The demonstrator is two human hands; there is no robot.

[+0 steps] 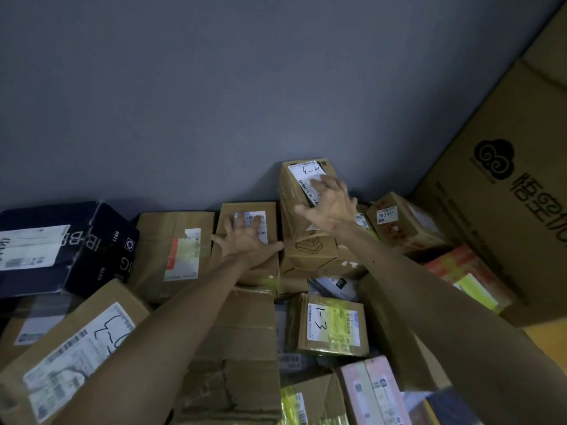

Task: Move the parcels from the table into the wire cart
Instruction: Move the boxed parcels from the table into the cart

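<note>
Both were spread wide, gripping nothing: the left hand [247,240] lay on a flat parcel [227,211] and the right hand [329,207] on the tilted parcel [291,191] perched atop the heap by the wall [214,87], where a careless tug could have toppled it.

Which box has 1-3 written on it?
The small brown box wrapped in yellow tape, lying low near the middle of the pile. The taller box under the right hand seems to read 4-3 instead.
</note>
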